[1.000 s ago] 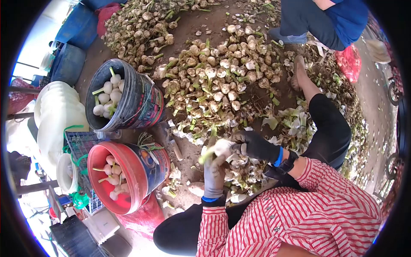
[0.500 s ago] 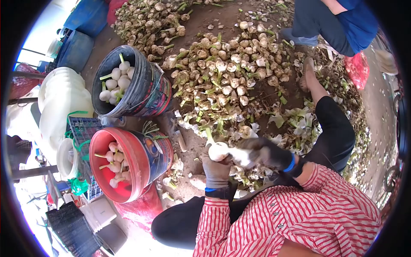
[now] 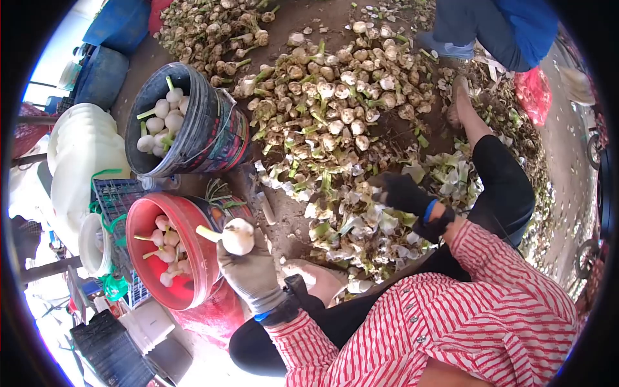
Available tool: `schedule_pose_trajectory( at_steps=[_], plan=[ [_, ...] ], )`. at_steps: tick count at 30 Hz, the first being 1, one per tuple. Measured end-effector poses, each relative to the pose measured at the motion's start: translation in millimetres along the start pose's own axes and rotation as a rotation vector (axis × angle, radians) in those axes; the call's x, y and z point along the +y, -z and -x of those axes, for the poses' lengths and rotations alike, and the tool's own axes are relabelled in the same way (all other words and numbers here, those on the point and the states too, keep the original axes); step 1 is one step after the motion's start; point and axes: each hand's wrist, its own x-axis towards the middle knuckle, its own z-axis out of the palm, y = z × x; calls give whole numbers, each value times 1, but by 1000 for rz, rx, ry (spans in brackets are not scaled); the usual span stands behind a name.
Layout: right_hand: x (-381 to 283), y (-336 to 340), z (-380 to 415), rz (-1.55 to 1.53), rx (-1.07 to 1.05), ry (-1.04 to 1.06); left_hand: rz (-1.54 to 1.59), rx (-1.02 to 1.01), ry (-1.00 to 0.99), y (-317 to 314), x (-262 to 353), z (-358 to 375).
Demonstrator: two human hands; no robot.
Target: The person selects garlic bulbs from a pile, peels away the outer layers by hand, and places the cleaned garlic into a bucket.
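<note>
My left hand (image 3: 251, 274), in a pale grey glove, is closed around a peeled white garlic bulb (image 3: 238, 237) with a short green stem pointing left. It holds the bulb up beside the rim of the red bucket (image 3: 209, 258), in which several cleaned garlic bulbs (image 3: 169, 248) lie. My right hand (image 3: 403, 195), in a dark glove, hovers over stripped skins and leaves (image 3: 380, 229). Its fingers are curled, and I cannot make out what, if anything, is in them. Beyond it spreads a heap of untrimmed garlic (image 3: 342, 97).
A dark bucket (image 3: 193, 155) with more cleaned garlic stands behind the red one. At left are a plastic crate (image 3: 119, 197) and blue barrels (image 3: 103, 74). Another person's leg (image 3: 461, 29) is at upper right, near a red bag (image 3: 533, 93). More garlic (image 3: 206, 29) lies farther back.
My left hand has moved left with the garlic bulb, from in front of me to the red bucket's edge. My right hand has parted from the bulb and moved slightly forward.
</note>
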Motion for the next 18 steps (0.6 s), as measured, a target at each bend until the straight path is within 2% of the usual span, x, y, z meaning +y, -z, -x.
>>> schedule_pose_trajectory(
  at_steps=[2,4,5,6,8,9,10,12,13,14,15,16,18],
  plan=[
    [-15,-16,-11,89,160,150,-1,-34,-26,3,16,-3],
    [-22,-31,-31,175,79,71,293,-231,-165,10,43,-6],
    [-19,-41,-37,260,0,-8,377,-244,-209,-2,59,-1],
    [-6,-56,-38,264,-6,-10,474,-171,-252,-2,74,5],
    [34,-94,-33,397,83,64,474,-166,-296,-13,75,10],
    [53,-103,-37,160,165,39,477,-170,-295,-7,64,5],
    [71,-108,-43,163,169,41,584,-276,-100,7,45,-4],
    [117,-123,-50,-479,76,74,120,-228,76,15,-2,-9],
    [147,-141,-49,241,-17,148,-439,-73,50,11,-35,-7],
    [178,-158,-48,943,-36,293,-605,5,130,9,-68,-2],
    [182,-152,-45,225,-60,244,-875,-47,218,18,-97,-3],
    [141,-113,-34,120,-70,173,-1147,-106,300,33,-121,-5],
    [42,-21,-12,-94,-68,30,-1142,-171,221,59,-151,-1]
  ],
)
